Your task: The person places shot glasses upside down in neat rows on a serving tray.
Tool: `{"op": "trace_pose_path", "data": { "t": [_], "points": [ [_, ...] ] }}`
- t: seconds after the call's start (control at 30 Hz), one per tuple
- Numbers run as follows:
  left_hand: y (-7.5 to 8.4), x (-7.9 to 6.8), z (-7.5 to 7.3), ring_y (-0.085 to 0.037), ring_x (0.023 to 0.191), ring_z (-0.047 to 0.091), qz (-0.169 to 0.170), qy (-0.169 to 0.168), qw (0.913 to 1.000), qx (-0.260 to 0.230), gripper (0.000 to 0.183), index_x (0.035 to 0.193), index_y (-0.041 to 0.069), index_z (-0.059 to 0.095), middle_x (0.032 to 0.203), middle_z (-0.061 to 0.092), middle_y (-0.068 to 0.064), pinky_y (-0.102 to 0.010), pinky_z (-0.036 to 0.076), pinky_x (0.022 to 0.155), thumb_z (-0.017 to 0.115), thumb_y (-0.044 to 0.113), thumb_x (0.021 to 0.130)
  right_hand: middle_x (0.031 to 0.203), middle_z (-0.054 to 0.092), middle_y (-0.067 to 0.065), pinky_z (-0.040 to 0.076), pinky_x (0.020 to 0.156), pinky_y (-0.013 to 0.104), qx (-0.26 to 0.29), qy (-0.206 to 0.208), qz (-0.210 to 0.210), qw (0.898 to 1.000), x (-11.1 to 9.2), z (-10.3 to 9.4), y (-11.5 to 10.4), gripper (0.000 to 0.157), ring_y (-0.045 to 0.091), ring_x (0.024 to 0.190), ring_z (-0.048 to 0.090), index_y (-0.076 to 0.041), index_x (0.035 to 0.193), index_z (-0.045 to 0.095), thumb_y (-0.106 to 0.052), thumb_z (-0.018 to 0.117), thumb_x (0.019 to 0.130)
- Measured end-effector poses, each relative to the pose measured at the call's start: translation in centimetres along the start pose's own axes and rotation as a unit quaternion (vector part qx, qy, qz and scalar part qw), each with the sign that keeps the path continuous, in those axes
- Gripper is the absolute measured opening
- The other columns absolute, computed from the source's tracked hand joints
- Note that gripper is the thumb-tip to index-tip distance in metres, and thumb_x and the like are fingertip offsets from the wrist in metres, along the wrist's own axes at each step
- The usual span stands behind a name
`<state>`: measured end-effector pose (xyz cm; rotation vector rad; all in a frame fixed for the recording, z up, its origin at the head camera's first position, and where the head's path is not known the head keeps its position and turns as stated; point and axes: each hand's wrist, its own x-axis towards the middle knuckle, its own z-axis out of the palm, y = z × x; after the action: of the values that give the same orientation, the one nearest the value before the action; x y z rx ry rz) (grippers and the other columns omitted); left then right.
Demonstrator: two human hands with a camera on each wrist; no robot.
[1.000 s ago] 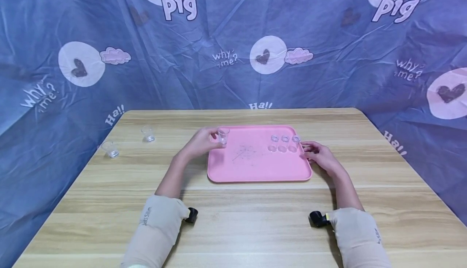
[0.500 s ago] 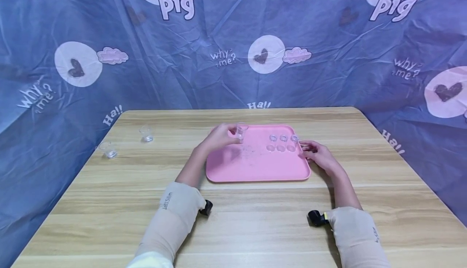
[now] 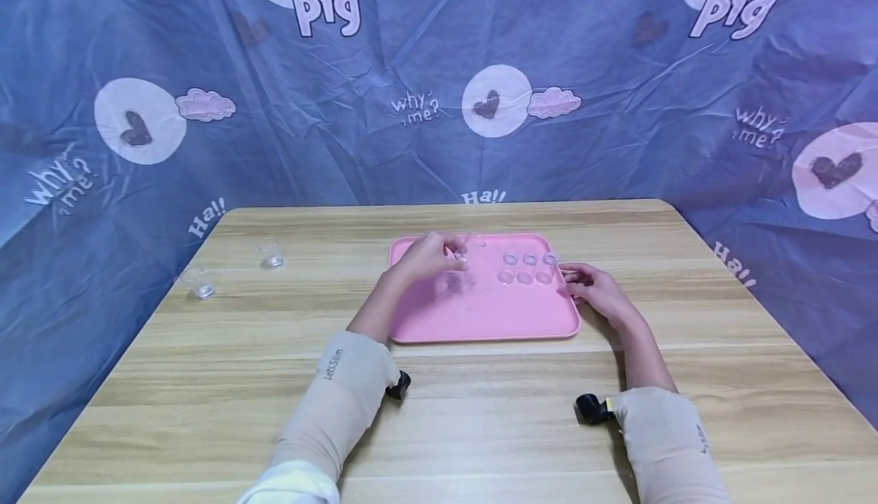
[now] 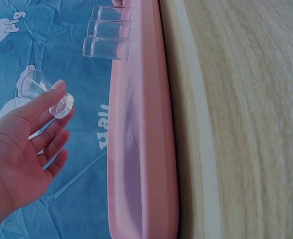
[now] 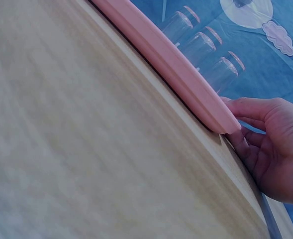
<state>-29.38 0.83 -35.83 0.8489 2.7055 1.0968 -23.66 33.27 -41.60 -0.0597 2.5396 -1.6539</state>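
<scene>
My left hand point(image 3: 430, 255) is over the left half of the pink tray point(image 3: 487, 329), pinching a small clear shot glass point(image 4: 63, 106) between thumb and fingers. In the left wrist view the glass leans over, its thick base by my fingertips and its wide rim pointing up and away. My right hand point(image 3: 598, 290) grips the tray's right edge, its thumb at the rim point(image 5: 226, 117) and its fingers lower down. Just inside that edge, three clear shot glasses point(image 3: 527, 268) stand in a row on the tray, apparently upside down.
Two more clear shot glasses, a far one point(image 3: 271, 254) and a nearer one point(image 3: 200, 284), stand on the wooden table point(image 3: 480, 412) at the left. A blue printed cloth point(image 3: 384, 153) hangs behind the table's back edge.
My left hand has carried the shot glass rightward over the tray, and the glass has gone from upright to tilted. My right hand stays at the tray's edge.
</scene>
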Motion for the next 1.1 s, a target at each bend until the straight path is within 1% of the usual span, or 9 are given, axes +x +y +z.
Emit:
{"op": "trace_pose_path", "data": {
  "t": [0.23,0.3,0.43,0.67,0.73,0.77,0.87,0.97,1.1],
  "points": [
    [0.0,0.1,0.2,-0.015,0.080,0.056,-0.019,0.028,0.9994,0.010,0.026,0.098,0.006,0.069,0.088,0.064,-0.002,-0.024,0.043,0.070,0.074,0.018,0.076,0.110,0.049,0.024,0.049,0.068,0.022,-0.001,-0.002,-0.002,1.000,0.0,0.0,0.0,0.050,0.010,0.080,0.053,0.005,0.134,0.039,-0.006,0.057,0.089],
    [0.0,0.1,0.2,-0.017,0.084,0.056,-0.025,0.038,0.9989,0.016,0.025,0.097,0.007,0.070,0.088,0.064,-0.002,-0.026,0.043,0.072,0.074,0.020,0.076,0.110,0.049,0.024,0.049,0.067,0.022,0.001,-0.002,-0.002,1.000,0.0,0.0,0.0,0.049,0.009,0.079,0.053,0.005,0.134,0.039,-0.005,0.057,0.089],
    [0.1,0.2,0.4,-0.018,0.095,0.052,-0.043,0.056,0.9969,0.033,0.028,0.098,0.010,0.070,0.090,0.063,0.002,-0.029,0.040,0.081,0.075,0.026,0.076,0.109,0.049,0.024,0.049,0.067,0.022,0.003,-0.001,-0.002,1.000,0.1,0.0,0.1,0.048,0.009,0.078,0.053,0.005,0.133,0.040,-0.004,0.056,0.088],
    [0.2,0.8,1.1,-0.020,0.100,0.048,-0.072,0.098,0.9916,0.044,0.035,0.105,0.013,0.069,0.089,0.063,0.002,-0.032,0.040,0.082,0.075,0.031,0.076,0.108,0.050,0.024,0.049,0.066,0.022,0.009,-0.001,-0.003,1.000,0.1,0.1,0.1,0.049,0.008,0.077,0.053,0.005,0.133,0.041,-0.003,0.057,0.088],
    [0.2,1.0,1.4,-0.022,0.107,0.047,-0.076,0.115,0.9895,0.044,0.037,0.105,0.012,0.068,0.092,0.064,0.001,-0.034,0.037,0.090,0.075,0.032,0.075,0.108,0.050,0.024,0.049,0.066,0.022,0.009,-0.003,-0.003,1.000,0.1,0.1,0.1,0.049,0.008,0.078,0.053,0.005,0.133,0.040,-0.004,0.057,0.088],
    [0.3,1.1,1.5,-0.024,0.111,0.046,-0.077,0.123,0.9885,0.043,0.037,0.105,0.012,0.068,0.094,0.065,0.000,-0.034,0.035,0.094,0.076,0.032,0.075,0.108,0.050,0.024,0.049,0.067,0.022,0.009,-0.003,-0.002,1.000,0.1,0.1,0.1,0.049,0.008,0.078,0.053,0.005,0.133,0.040,-0.004,0.057,0.088],
    [0.3,1.4,2.1,-0.025,0.114,0.045,-0.076,0.146,0.9855,0.041,0.036,0.101,0.011,0.068,0.101,0.065,-0.002,-0.035,0.034,0.096,0.076,0.034,0.074,0.109,0.049,0.024,0.049,0.067,0.022,0.007,-0.003,0.000,1.000,0.1,0.0,0.1,0.048,0.008,0.078,0.052,0.005,0.133,0.040,-0.004,0.057,0.088],
    [0.4,1.7,2.7,-0.023,0.107,0.047,-0.068,0.165,0.9835,0.031,0.034,0.098,0.010,0.069,0.103,0.064,-0.004,-0.033,0.038,0.090,0.077,0.032,0.073,0.110,0.048,0.024,0.049,0.067,0.022,0.006,-0.004,0.002,1.000,0.1,0.0,0.1,0.049,0.008,0.080,0.052,0.004,0.133,0.040,-0.006,0.057,0.089],
    [0.5,2.1,3.4,-0.021,0.100,0.048,-0.052,0.167,0.9842,0.026,0.029,0.095,0.010,0.069,0.099,0.063,-0.004,-0.031,0.038,0.087,0.077,0.028,0.074,0.111,0.048,0.024,0.049,0.068,0.022,0.003,-0.004,0.004,1.000,0.0,0.0,0.0,0.050,0.008,0.081,0.052,0.004,0.134,0.039,-0.007,0.058,0.088]
  ]
}}
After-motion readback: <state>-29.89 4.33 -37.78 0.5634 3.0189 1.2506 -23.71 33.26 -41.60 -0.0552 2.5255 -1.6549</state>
